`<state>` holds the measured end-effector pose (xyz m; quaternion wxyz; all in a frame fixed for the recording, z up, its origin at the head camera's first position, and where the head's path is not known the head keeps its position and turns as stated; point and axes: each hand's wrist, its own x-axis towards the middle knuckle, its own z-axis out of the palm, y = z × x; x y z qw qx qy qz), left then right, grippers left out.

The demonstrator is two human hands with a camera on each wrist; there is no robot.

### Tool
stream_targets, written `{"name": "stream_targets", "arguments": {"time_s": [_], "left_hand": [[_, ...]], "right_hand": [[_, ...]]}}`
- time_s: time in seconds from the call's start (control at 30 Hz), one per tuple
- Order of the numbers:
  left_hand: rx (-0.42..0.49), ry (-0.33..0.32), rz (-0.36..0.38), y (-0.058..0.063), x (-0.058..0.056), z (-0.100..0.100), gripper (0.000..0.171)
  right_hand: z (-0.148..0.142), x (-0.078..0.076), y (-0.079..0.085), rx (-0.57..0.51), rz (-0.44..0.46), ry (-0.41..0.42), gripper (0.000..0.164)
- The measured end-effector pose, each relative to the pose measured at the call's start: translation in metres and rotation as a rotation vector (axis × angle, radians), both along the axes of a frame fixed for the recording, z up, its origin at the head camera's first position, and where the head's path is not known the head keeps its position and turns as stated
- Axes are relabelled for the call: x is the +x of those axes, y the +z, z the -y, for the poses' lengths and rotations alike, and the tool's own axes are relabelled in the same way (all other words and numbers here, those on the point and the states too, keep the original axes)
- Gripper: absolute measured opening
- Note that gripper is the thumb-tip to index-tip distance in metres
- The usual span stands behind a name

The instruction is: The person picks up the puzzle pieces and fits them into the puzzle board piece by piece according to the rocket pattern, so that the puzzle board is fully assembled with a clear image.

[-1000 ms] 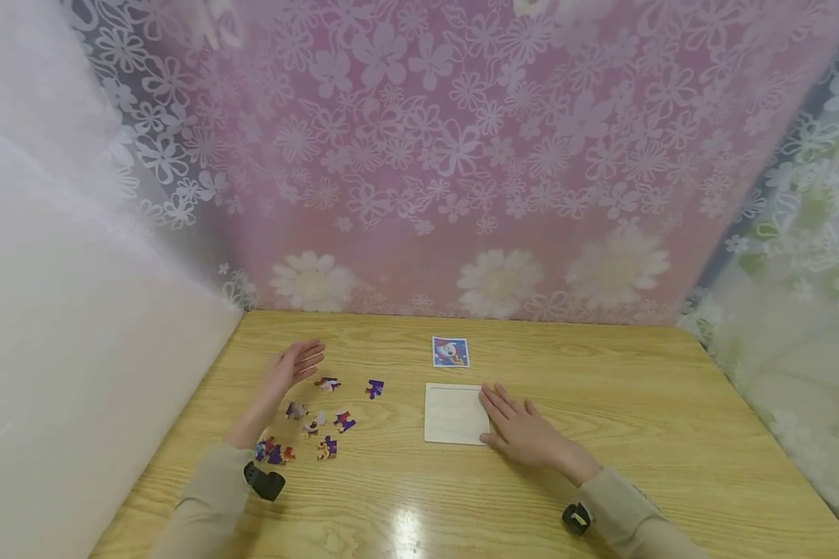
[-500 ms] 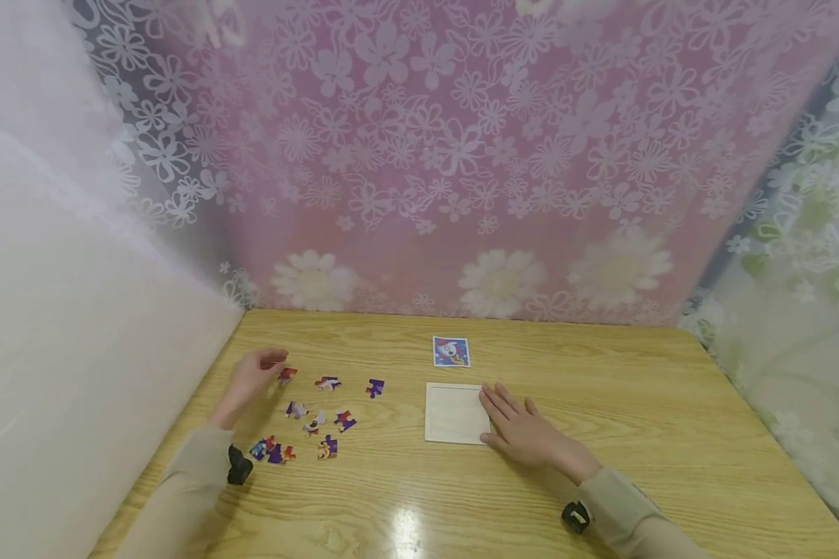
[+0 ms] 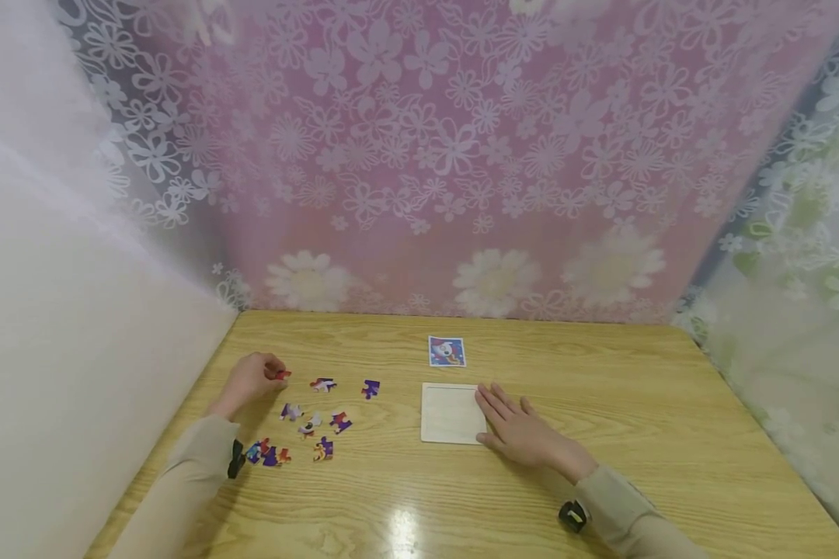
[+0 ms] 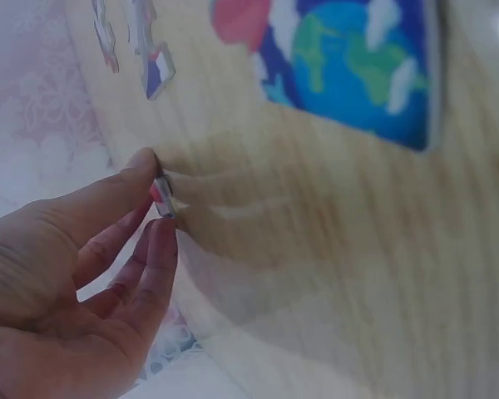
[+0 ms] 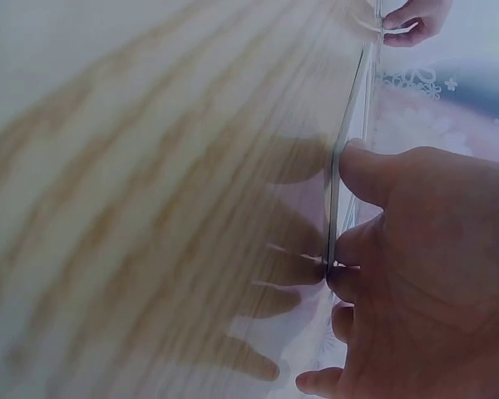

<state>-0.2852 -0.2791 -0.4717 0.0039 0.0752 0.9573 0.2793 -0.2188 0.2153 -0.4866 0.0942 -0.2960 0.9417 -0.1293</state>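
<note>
At the far left of the group of jigsaw pieces, my left hand (image 3: 247, 380) pinches a small red jigsaw piece (image 3: 283, 376) between thumb and fingertips. The left wrist view shows that piece (image 4: 161, 198) edge-on, close to the tabletop. My right hand (image 3: 529, 438) lies with fingers extended over the right edge of a flat white puzzle tray (image 3: 451, 414). In the right wrist view the thumb and fingers touch the tray's edge (image 5: 337, 183). A blue piece with a green-and-blue globe (image 4: 358, 66) lies nearer my left wrist.
Several loose jigsaw pieces (image 3: 324, 449) are spread between the left hand and the tray. A small square picture card (image 3: 447, 352) lies behind the tray. A white wall (image 3: 77, 349) borders the wooden table (image 3: 601, 373) on the left; a flowered curtain (image 3: 447, 194) hangs behind.
My left hand has moved left and back from over the pieces to the red one, its fingers drawing in from extended to a pinch. The right hand stays on the tray.
</note>
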Motion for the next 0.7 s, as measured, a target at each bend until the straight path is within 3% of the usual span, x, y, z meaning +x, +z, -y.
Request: {"name": "stream_targets", "arguments": {"time_s": [0.2, 0.4, 0.7], "left_hand": [[-0.065, -0.014, -0.037, 0.001, -0.002, 0.001, 0.025], [-0.069, 0.019, -0.025, 0.0, -0.004, 0.005, 0.026], [0.027, 0.081, -0.016, -0.003, -0.007, 0.011, 0.023]], "right_hand": [[0.0, 0.0, 0.0, 0.031, -0.016, 0.0, 0.07], [0.0, 0.001, 0.003, 0.021, -0.009, -0.002, 0.07], [0.0, 0.001, 0.001, 0.025, -0.003, -0.006, 0.07]]}}
